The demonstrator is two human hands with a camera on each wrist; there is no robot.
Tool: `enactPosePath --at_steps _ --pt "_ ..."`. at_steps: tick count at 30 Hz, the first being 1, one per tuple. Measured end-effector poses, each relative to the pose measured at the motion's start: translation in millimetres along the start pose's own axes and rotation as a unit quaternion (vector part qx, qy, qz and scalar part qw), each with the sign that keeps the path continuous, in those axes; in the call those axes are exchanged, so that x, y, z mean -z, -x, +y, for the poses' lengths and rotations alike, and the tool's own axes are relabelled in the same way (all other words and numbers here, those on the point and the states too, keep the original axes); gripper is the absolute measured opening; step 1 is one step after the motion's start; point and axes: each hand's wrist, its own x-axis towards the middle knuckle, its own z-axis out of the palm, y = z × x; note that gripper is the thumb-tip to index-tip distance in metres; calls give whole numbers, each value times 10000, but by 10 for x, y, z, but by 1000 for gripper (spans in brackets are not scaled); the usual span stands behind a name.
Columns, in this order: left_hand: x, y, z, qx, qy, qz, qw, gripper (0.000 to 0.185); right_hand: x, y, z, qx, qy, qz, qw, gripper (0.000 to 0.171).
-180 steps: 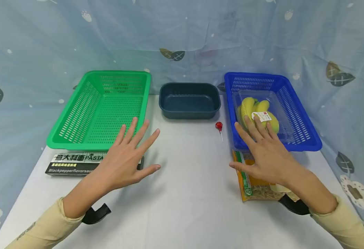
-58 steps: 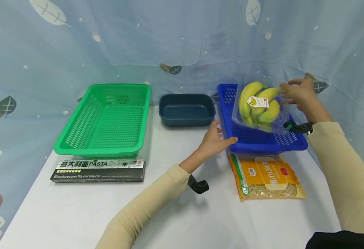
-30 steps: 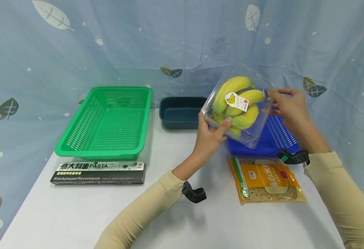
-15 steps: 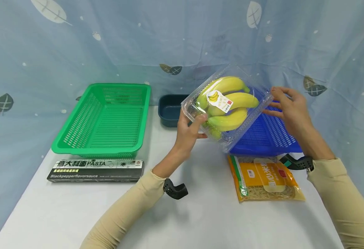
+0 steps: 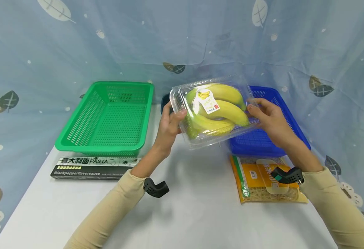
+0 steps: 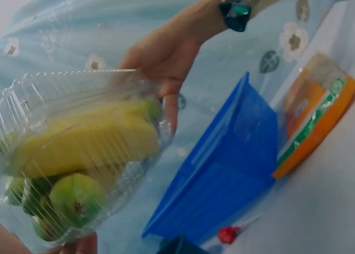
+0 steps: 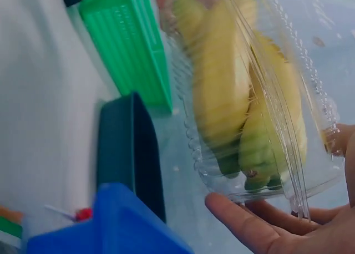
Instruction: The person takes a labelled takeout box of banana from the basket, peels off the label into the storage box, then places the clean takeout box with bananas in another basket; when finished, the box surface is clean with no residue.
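Note:
A clear plastic clamshell box of bananas (image 5: 219, 107) with a white label is held up above the table in the head view. My left hand (image 5: 166, 129) grips its left side, thumb on top and fingers underneath. On the right side my right hand (image 5: 270, 121) grips the box by its edge, thumb over the lid. Behind and below the box stands the blue basket (image 5: 294, 119), partly covered by it. In the right wrist view, fingers of the right hand (image 7: 249, 226) curl under the box's end.
A green basket (image 5: 119, 121) stands at the left, with a black pasta box (image 5: 85, 173) before it. The dark teal tub (image 5: 164, 101) is mostly hidden behind the banana box. An orange-yellow noodle bag (image 5: 263, 186) lies at the right front. A red lollipop (image 6: 227, 234) shows beside the blue basket.
The banana box has come out of the blue basket and moved left, turning nearly level. Both hands, spread open over the table at first, now hold it.

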Motion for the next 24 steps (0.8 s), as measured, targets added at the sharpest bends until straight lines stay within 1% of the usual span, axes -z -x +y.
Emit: enactPosePath --at_steps 3,6,9,13,16,18,19,21,24 --pt "95 1 56 -47 -108 55 9999 68 -119 74 -8 222 212 153 9994 51" --pt "169 26 100 123 -349 151 9992 66 -238 145 8 413 355 306 9980 51" --pt "230 72 112 325 -439 274 9981 65 -363 208 52 566 364 445 9967 50" --pt "308 146 67 590 -394 409 9966 65 -514 290 120 731 341 595 9950 48" --pt "360 219 17 727 -288 438 9960 58 -609 366 151 783 223 633 9947 46" --pt "391 269 -23 815 -160 401 9957 52 -670 435 168 759 115 629 9951 46" --pt "405 298 -47 917 -124 412 9949 52 -703 479 174 739 58 602 9954 46" --pt "430 355 -90 1210 -202 522 9911 58 -768 567 196 686 -50 567 9960 47" --pt "467 420 -168 1581 -507 654 9840 71 -860 692 235 580 -190 498 9969 50"
